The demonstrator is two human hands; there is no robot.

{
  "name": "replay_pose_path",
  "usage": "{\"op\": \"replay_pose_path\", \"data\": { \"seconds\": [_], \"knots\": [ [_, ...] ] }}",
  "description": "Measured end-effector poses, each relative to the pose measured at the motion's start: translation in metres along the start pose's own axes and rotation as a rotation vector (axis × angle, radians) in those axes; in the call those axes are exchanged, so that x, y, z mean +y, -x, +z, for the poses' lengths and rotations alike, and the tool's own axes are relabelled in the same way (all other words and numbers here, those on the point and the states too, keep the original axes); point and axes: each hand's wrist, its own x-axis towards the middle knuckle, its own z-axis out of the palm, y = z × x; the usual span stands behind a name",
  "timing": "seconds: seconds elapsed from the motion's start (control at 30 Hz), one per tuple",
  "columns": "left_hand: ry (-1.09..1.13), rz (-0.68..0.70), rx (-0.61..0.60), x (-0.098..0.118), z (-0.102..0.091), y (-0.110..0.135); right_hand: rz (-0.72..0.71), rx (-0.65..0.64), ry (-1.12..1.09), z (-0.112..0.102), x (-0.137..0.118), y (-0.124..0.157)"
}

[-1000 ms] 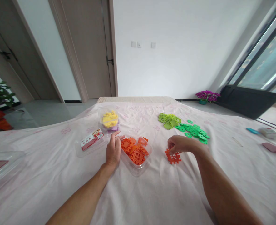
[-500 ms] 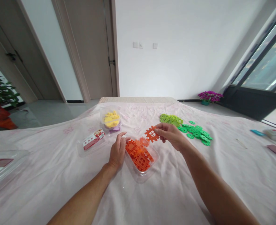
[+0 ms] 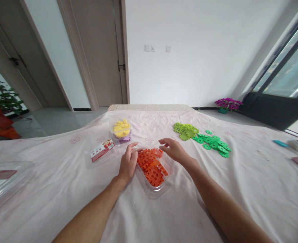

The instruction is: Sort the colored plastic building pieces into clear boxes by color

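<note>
A clear plastic tray lies on the pale pink sheet, filled with several orange grid-shaped pieces. My left hand rests against the tray's left rim, fingers curled on its edge. My right hand hovers over the tray's far right corner with fingers apart and nothing held in them, the fingertips just above the orange pieces.
A clear tub of yellow pieces stands behind the tray. A clear lid with a red label lies to the left. Light green pieces and darker green pieces are heaped at the right. Another clear lid lies far left.
My right hand picked an orange piece off the sheet, carried it left over the tray and let it go among the others. My left hand stayed at the tray's rim.
</note>
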Motion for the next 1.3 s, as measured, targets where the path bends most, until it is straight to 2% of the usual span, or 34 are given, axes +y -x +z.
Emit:
{"op": "replay_pose_path", "data": {
  "seconds": [0.1,0.23,0.4,0.5,0.6,0.67,0.8,0.93,1.03,1.1,1.23,1.3],
  "knots": [
    [-0.006,0.011,0.031,-0.003,-0.001,0.000,-0.102,-0.088,0.126,0.009,0.002,0.003],
    [-0.004,0.006,0.067,-0.004,0.000,0.000,-0.174,-0.182,0.232,0.011,-0.008,0.012],
    [0.001,0.017,0.069,-0.006,0.000,-0.001,-0.180,-0.175,0.265,0.007,-0.013,0.013],
    [-0.008,0.018,0.065,-0.006,-0.001,-0.001,-0.113,-0.072,0.147,0.003,-0.008,0.006],
    [-0.012,0.016,0.060,-0.006,-0.001,-0.001,0.028,0.003,-0.100,-0.007,-0.004,-0.001],
    [-0.006,0.017,0.054,-0.006,-0.001,-0.002,0.047,0.058,-0.238,-0.016,-0.007,-0.002],
    [-0.010,0.011,0.058,-0.006,-0.001,-0.001,-0.138,0.127,-0.265,-0.027,-0.031,0.008],
    [-0.043,0.012,0.066,-0.003,-0.001,-0.001,-0.339,0.013,-0.184,-0.023,-0.062,0.025],
    [-0.031,0.005,0.058,0.000,-0.001,0.000,-0.472,-0.114,-0.154,-0.015,-0.074,0.033],
    [-0.016,0.004,0.055,0.001,-0.001,0.000,-0.494,-0.144,-0.105,-0.011,-0.076,0.034],
    [-0.031,-0.005,0.057,0.002,-0.001,0.000,-0.447,-0.092,-0.008,-0.007,-0.071,0.032],
    [-0.041,-0.013,0.051,0.002,-0.002,0.000,-0.464,-0.107,0.012,-0.006,-0.069,0.031]
  ]
}}
